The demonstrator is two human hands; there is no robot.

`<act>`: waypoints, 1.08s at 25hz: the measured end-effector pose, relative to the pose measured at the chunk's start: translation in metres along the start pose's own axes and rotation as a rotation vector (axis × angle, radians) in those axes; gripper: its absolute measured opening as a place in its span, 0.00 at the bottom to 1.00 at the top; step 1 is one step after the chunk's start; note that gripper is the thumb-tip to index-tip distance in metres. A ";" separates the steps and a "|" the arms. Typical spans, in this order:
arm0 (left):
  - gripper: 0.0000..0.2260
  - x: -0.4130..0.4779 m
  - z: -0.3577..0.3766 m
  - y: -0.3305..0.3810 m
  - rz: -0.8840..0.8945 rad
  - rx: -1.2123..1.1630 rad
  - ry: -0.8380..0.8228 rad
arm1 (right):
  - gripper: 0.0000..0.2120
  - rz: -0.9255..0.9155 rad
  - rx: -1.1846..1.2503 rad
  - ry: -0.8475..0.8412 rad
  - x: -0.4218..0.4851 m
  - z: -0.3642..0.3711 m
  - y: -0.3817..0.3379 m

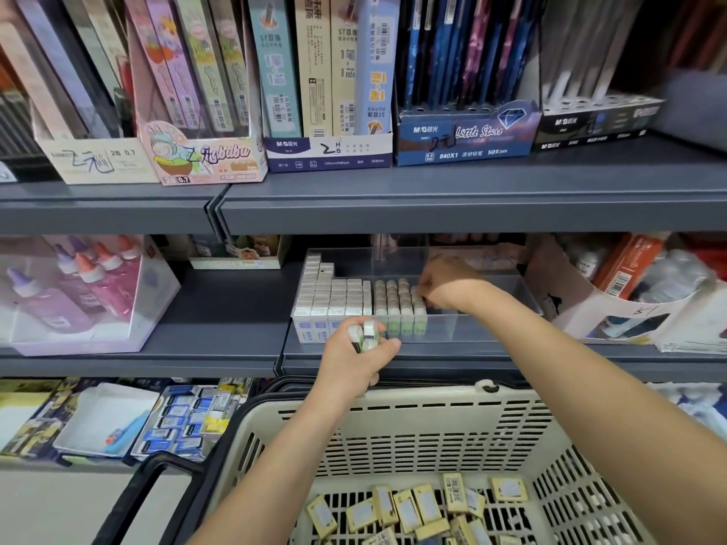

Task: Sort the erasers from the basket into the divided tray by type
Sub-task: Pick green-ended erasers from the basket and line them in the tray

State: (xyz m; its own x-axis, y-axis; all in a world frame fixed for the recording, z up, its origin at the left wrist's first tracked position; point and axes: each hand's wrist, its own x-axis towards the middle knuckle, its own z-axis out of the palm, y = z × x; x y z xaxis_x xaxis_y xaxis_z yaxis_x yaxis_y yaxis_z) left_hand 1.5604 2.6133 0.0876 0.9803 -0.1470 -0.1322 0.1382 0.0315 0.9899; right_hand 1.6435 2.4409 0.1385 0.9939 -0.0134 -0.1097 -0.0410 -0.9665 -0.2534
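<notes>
The left hand (354,357) grips a small cluster of sleeved erasers (368,334) just in front of the divided tray (491,328). The right hand (444,285) reaches into the tray, fingertips at the end of the green-sleeved row (399,308); pinch or press cannot be determined. Yellow-sleeved erasers (413,509) lie loose in the basket (432,426). They are probably light, firm and slightly grippy; take each by its long sleeved sides. The tray's rear compartments are hard to make out through the clear walls.

erasers (413,509): yellow, loose in basket (413,426) | tray (472,328): white, green rows
</notes>
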 end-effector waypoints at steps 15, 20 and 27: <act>0.03 -0.006 0.011 0.022 0.012 0.112 -0.168 | 0.04 -0.309 0.589 -0.051 -0.091 -0.002 -0.013; 0.08 -0.011 0.012 0.018 -0.072 0.009 -0.054 | 0.06 -0.213 0.714 -0.062 -0.093 -0.005 0.004; 0.06 0.000 0.005 0.018 -0.028 0.048 0.083 | 0.06 -0.025 0.644 0.232 -0.055 -0.029 0.021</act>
State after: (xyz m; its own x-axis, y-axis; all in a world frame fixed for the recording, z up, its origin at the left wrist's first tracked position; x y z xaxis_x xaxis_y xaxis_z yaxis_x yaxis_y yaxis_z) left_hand 1.5625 2.6089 0.1052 0.9848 -0.0644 -0.1614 0.1605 -0.0189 0.9868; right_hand 1.5906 2.4137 0.1669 0.9887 -0.1172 0.0937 0.0002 -0.6233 -0.7820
